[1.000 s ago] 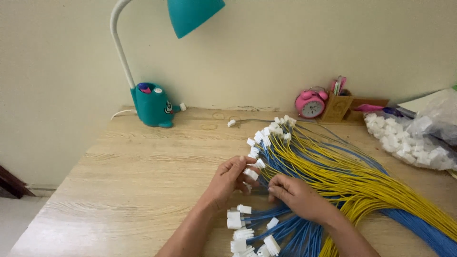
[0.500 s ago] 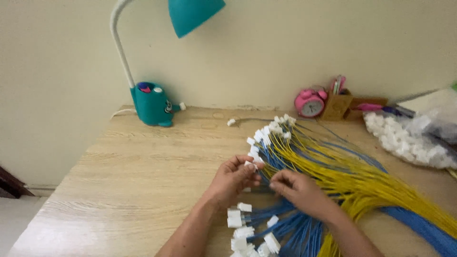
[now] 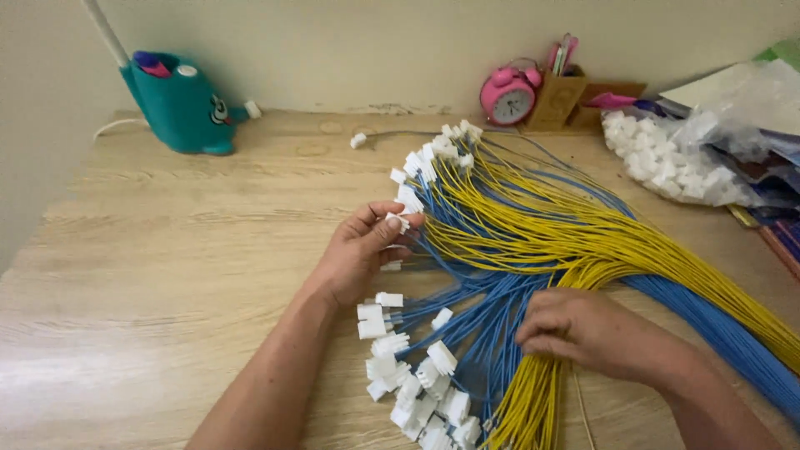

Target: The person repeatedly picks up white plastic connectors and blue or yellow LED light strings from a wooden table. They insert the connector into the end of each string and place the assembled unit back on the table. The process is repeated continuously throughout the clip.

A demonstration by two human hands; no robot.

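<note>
Head view: left hand [image 3: 360,254] pinches a small white plastic connector [image 3: 398,222] at its fingertips — it sits mid-desk, at the left side of the fanned bundle of blue and yellow wires [image 3: 533,242]. Right hand [image 3: 587,333] is curled down on those wires toward the light wooden desk's [image 3: 167,275] near edge — can't tell if it's actually gripping any.

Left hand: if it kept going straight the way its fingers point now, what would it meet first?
The left hand points up and right. It already pinches a white connector; just beyond, probably first, come the fanned blue and yellow wires with their white connectors. Depth is hard to judge.
</note>
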